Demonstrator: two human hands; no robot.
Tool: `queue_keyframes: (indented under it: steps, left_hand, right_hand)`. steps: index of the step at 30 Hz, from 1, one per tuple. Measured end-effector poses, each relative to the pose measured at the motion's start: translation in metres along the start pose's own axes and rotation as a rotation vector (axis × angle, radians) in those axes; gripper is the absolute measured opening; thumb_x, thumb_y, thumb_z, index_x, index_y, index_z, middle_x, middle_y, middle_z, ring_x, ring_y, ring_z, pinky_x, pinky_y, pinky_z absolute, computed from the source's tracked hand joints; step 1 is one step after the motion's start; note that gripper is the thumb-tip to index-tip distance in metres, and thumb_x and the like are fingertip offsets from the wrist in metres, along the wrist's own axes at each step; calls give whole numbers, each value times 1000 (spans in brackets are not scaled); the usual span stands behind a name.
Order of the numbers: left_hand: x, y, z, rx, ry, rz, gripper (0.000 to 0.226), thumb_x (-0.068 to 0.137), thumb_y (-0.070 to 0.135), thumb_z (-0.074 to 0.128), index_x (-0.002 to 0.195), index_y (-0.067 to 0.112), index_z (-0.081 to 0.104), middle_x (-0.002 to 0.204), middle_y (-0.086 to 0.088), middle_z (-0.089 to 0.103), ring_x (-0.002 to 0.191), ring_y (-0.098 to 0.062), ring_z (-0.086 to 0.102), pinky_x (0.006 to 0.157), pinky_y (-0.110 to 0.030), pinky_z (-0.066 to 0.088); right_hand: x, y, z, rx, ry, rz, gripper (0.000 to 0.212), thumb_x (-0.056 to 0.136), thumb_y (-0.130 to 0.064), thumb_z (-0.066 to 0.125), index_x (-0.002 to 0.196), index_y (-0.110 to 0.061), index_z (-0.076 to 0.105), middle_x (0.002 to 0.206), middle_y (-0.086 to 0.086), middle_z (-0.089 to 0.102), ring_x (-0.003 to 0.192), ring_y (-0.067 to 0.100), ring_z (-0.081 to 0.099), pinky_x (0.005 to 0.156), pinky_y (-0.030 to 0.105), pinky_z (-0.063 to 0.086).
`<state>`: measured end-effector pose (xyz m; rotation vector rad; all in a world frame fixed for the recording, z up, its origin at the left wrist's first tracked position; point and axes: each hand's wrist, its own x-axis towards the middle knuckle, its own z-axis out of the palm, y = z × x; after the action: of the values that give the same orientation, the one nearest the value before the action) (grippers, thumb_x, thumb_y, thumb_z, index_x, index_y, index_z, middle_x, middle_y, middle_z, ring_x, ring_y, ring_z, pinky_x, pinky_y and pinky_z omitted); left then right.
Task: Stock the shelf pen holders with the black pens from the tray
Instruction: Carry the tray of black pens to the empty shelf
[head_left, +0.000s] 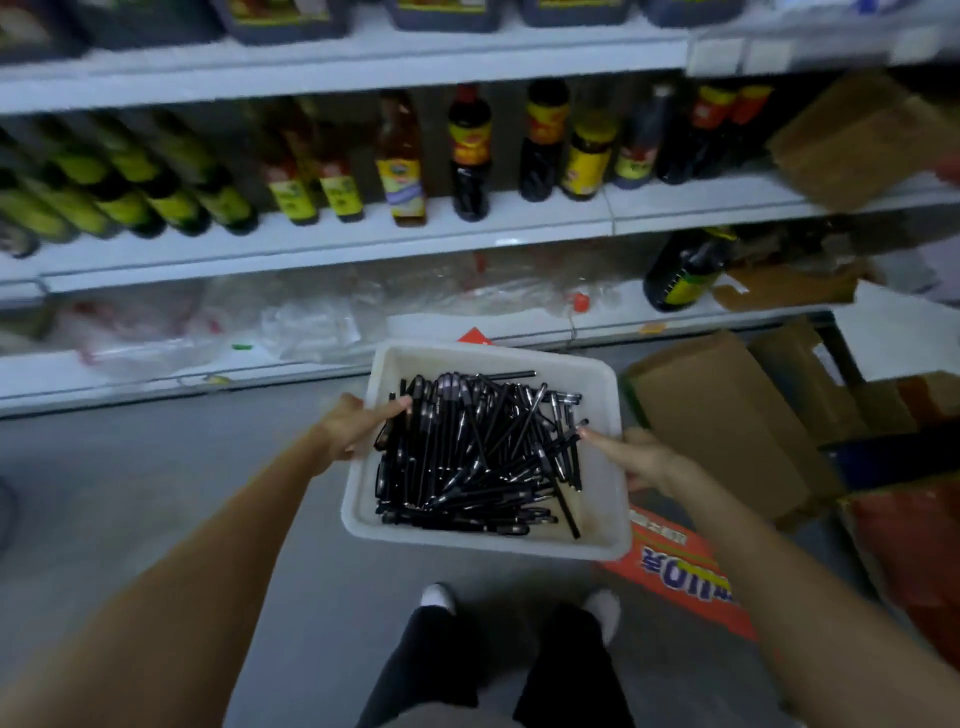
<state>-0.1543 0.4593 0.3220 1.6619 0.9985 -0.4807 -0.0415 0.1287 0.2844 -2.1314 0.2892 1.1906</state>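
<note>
Gripping the tray (498, 545) by its left rim, the left hand (358, 426) was seen curled over the edge, thumb laid inside; the right rim was clasped likewise by the right hand (641, 460). A loose heap of black pens (467, 457) was carried in the tray, held before the shelf (311, 249). Sauce bottles (470, 150) were lined above; cardboard boxes (717, 415) were stacked rightward.
</note>
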Motion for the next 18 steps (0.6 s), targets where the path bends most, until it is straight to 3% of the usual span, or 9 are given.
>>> queue_keyframes:
  steps: [1,5,7,10,12,14,16,18]
  left_hand:
    - [-10,-12,-38,-39,36,-21,53,86,51,62,112,6,49,102,-9,54,98,-24,53,89,-40,46]
    - [-50,-60,-179,-203,289,-77,62,83,56,63,114,3,51,116,-15,55,102,-30,53,91,-43,46]
    - [-69,-84,-238,-291,406,-84,63,82,56,65,109,1,54,112,-15,58,100,-30,56,93,-43,46]
    - [-98,-120,-308,-437,545,-83,54,81,58,65,91,6,54,93,-11,55,85,-26,52,79,-36,45]
    - [-118,-143,-348,-544,612,-94,51,81,59,65,89,11,52,90,-9,52,84,-24,49,74,-34,40]
    - [-129,-172,-387,-654,657,-105,56,77,63,66,94,10,55,93,-9,52,85,-22,47,72,-33,38]
    - [-137,-194,-426,-734,726,-159,71,75,65,66,110,3,58,102,-11,55,88,-23,49,74,-34,39]
    - [-139,-212,-467,-810,783,-204,83,75,65,66,127,2,53,121,-13,55,102,-28,52,86,-38,41]
  right_hand:
    - [-13,-36,23,-44,-18,-52,100,48,-85,62,118,-14,59,116,9,64,103,26,62,90,44,53]
    - [-40,-166,118,-215,-141,-212,106,52,-86,60,130,-14,51,128,7,56,111,26,58,85,40,54]
    - [-52,-225,164,-290,-222,-285,94,64,-79,59,132,-15,49,129,7,54,117,27,55,86,39,53]
    - [-69,-304,231,-412,-265,-404,91,63,-79,61,122,-10,55,123,12,60,109,28,60,86,41,54]
    - [-85,-351,279,-442,-323,-473,62,77,-65,60,116,-17,57,124,9,59,108,25,56,88,39,50]
    - [-96,-390,329,-488,-360,-541,44,86,-53,58,113,-18,53,119,9,58,105,24,55,87,38,49]
    - [-102,-427,380,-570,-391,-577,53,85,-55,58,118,-13,52,119,11,58,106,26,57,85,39,52]
    - [-107,-462,430,-645,-452,-593,59,83,-59,58,117,-11,52,117,13,59,105,28,59,84,40,54]
